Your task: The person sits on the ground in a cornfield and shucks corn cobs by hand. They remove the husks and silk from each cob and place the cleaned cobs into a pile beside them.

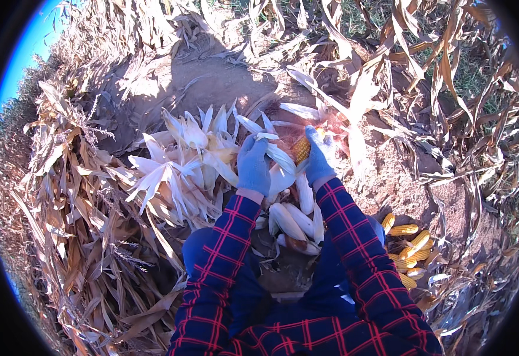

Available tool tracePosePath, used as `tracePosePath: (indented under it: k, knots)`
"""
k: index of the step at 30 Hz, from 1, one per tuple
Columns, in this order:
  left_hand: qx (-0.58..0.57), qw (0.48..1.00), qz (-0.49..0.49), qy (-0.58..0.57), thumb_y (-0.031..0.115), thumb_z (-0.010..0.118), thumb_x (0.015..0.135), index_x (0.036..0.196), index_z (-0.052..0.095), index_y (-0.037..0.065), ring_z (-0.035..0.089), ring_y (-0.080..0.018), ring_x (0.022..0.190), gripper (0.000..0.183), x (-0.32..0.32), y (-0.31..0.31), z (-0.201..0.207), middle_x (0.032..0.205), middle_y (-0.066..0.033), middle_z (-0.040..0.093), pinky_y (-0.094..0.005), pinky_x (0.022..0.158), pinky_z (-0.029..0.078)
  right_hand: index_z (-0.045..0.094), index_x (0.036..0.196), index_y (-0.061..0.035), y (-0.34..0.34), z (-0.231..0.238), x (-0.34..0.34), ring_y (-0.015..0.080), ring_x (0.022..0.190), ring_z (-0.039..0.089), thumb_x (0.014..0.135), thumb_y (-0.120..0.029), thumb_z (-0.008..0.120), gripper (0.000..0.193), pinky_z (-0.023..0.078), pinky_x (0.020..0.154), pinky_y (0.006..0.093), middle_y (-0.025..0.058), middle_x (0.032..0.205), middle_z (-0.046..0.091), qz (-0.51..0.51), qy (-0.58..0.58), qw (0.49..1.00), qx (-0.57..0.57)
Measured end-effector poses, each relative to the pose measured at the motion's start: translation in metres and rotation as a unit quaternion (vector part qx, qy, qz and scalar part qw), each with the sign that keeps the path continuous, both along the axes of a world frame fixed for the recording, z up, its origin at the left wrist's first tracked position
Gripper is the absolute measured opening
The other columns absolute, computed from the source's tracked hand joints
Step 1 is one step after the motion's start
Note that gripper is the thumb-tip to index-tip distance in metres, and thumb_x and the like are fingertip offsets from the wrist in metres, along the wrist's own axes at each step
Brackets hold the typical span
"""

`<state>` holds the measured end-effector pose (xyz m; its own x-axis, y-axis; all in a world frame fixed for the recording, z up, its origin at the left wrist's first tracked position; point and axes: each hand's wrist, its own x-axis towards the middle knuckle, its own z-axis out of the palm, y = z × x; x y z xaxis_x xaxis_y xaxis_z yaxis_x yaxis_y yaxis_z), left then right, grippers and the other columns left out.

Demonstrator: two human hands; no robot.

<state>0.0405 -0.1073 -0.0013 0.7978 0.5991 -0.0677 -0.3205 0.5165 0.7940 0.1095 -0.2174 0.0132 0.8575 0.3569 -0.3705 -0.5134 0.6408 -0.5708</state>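
Note:
Both my hands wear light blue-grey gloves and are raised in front of my knees. My right hand [320,155] is wrapped round a corn cob [301,149] whose yellow kernels show beside the thumb. To its left, my left hand [253,165] is closed on a pale corn husk [279,155] peeled to the side of the cob; its fingertips are partly hidden. Below my hands, several unpeeled ears of corn [295,221] in whitish husks lie on the ground between my legs. A heap of stripped husks [194,151] spreads out left of my left hand.
Several bare yellow cobs [412,249] are piled on the soil beyond my right knee. Reddish, mesh-like material [338,123] lies behind my right hand. Dry stalks [87,237] are stacked along my left, and more dry leaves [449,71] stand at the far right.

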Motion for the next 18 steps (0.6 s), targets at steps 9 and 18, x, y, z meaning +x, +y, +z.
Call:
tracePosePath:
  k: [9, 18]
  knots:
    - [-0.107, 0.984, -0.144, 0.007, 0.013, 0.049, 0.094, 0.090, 0.053, 0.005, 0.054, -0.0192, 0.063, 0.009, 0.004, -0.015, 0.008, 0.072, -0.0058, 0.051, -0.0367, 0.061, 0.047, 0.053, 0.105, 0.0008, -0.004, -0.032, 0.042, 0.0194, 0.083, 0.057, 0.077, -0.023, 0.071, 0.041, 0.047, 0.075, 0.0320, 0.0118, 0.088, 0.060, -0.098, -0.163, 0.946, -0.262]
    - [0.134, 0.956, -0.227, 0.127, 0.015, 0.050, 0.094, 0.083, 0.051, 0.005, 0.051, -0.0114, 0.058, 0.015, -0.022, -0.031, 0.046, 0.067, -0.0029, 0.050, -0.0280, 0.057, 0.045, 0.049, 0.104, -0.0013, -0.038, -0.035, 0.080, 0.0236, 0.059, 0.059, 0.078, -0.011, 0.070, 0.035, 0.054, 0.051, 0.0364, 0.0108, 0.083, 0.058, -0.139, -0.168, 0.953, -0.210]
